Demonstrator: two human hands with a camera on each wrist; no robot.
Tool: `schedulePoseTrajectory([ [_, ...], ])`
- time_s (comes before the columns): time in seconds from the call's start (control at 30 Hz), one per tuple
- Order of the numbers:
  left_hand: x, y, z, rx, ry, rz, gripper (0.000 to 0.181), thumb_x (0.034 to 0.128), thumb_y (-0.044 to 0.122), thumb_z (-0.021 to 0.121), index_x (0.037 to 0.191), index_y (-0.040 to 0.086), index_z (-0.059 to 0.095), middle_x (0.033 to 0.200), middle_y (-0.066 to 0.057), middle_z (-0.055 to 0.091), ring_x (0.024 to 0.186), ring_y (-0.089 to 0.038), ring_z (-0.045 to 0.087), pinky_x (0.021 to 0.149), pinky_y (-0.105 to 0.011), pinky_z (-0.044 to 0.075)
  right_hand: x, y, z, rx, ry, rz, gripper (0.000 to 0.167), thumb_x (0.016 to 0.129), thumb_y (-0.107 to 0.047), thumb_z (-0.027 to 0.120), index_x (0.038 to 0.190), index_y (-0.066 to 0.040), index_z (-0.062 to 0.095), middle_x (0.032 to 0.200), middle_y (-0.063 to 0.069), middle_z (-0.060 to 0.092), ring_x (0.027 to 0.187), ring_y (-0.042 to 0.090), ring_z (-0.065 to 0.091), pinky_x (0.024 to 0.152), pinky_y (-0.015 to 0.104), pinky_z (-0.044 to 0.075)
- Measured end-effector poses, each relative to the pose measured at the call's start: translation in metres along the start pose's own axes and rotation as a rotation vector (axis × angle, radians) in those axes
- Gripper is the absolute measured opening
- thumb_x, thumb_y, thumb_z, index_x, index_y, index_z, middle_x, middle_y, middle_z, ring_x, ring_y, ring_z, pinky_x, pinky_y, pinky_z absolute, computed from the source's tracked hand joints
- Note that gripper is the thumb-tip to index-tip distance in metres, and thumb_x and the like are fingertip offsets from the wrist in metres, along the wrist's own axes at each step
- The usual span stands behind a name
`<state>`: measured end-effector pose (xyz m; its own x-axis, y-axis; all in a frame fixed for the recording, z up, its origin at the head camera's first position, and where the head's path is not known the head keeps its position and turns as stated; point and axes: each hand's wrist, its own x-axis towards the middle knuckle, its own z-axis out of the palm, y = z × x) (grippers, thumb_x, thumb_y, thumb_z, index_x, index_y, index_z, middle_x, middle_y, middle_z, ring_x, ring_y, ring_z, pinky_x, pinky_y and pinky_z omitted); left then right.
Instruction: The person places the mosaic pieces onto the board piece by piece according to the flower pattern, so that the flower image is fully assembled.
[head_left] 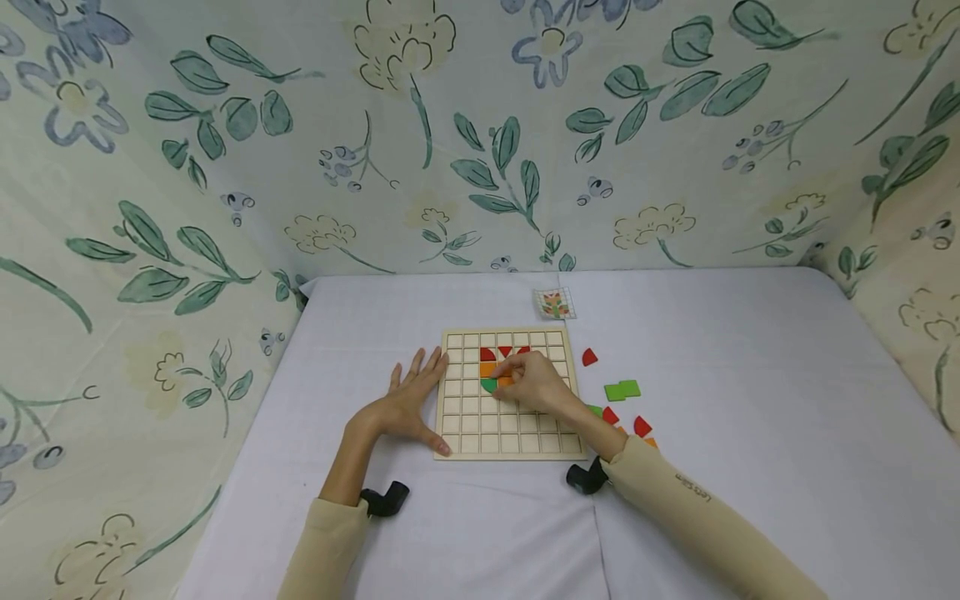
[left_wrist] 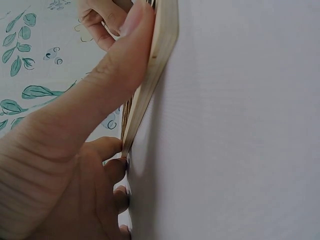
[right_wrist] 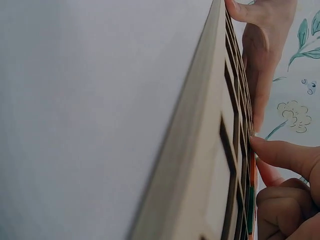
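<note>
A wooden grid board (head_left: pixel 461 423) lies on the table. My left hand (head_left: pixel 408 404) spreads along its left side, with fingertips and thumb touching the edge. Over the board's upper middle, my right hand (head_left: pixel 536 383) has its thumb and index finger around an orange tile (head_left: pixel 506 381); the hand partly hides it. Beside those fingertips sit an orange square (head_left: pixel 487 369) and a green quarter-round tile (head_left: pixel 489 386). A red quarter-round tile (head_left: pixel 487 355) and a red triangle (head_left: pixel 505 351) are in the row above. In the right wrist view, the right thumb (right_wrist: pixel 282 152) reaches the board's surface.
Right of the board lie green squares (head_left: pixel 622 390), a red quarter-round piece (head_left: pixel 589 357) and several other loose pieces, some partly behind the right forearm. A small pattern card (head_left: pixel 555 303) rests behind the board. Floral cloth (head_left: pixel 420 192) hangs behind the white table (head_left: pixel 712 350).
</note>
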<state>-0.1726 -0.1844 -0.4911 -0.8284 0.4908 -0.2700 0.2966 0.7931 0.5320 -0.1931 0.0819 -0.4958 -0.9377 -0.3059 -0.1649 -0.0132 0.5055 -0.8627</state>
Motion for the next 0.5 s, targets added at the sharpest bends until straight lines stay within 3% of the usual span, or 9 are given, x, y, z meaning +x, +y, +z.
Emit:
schedulePoseTrajectory([
  [0.5, 0.0011, -0.0017, 0.001, 0.01, 0.001, 0.002, 0.154, 0.0562, 0.051, 0.1, 0.167, 0.009, 0.001, 0.176, -0.01, -0.009, 0.161, -0.038, -0.017, 0.127, -0.067, -0.011, -0.0005, -0.0016, 0.0, -0.012, 0.024, 0.026, 0.021, 0.08, -0.01, 0.087, 0.099, -0.009, 0.079, 0.057, -0.002, 0.042, 0.053, 0.013, 0.036, 0.052, 0.024, 0.031],
])
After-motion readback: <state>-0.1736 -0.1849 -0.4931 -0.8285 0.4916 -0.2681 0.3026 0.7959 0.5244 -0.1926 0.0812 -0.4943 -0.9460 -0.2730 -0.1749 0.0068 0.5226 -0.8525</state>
